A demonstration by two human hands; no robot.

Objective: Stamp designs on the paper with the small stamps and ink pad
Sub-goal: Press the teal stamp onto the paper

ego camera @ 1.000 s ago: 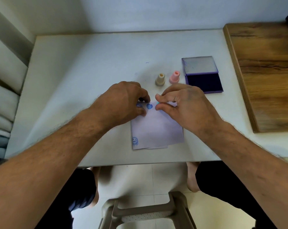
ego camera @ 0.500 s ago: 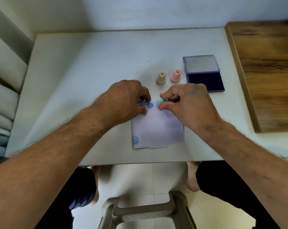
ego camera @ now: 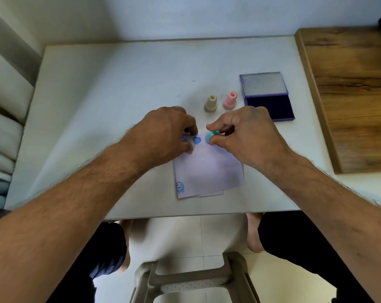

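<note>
A pale lilac paper (ego camera: 209, 171) lies on the white table (ego camera: 119, 95) near its front edge. It bears a blue round mark (ego camera: 180, 187) at the lower left, a solid blue mark (ego camera: 196, 140) near the top and another (ego camera: 183, 139) half hidden by my fingers. My left hand (ego camera: 163, 134) presses the paper's top left corner with its fingertips. My right hand (ego camera: 246, 134) pinches a small teal stamp (ego camera: 213, 135), tilted on its side just above the paper's top edge. A beige stamp (ego camera: 211, 103) and a pink stamp (ego camera: 230, 100) stand behind. The ink pad (ego camera: 269, 107) lies open.
A wooden board (ego camera: 349, 95) lies on the right side of the table, past the ink pad. The pad's lid (ego camera: 263, 84) is folded back away from me. A plastic stool (ego camera: 191, 281) stands on the floor below the table's front edge, between my legs.
My right hand has lifted and tilted the teal stamp, which was hidden under the fingers a second ago. My left hand stays on the paper's corner.
</note>
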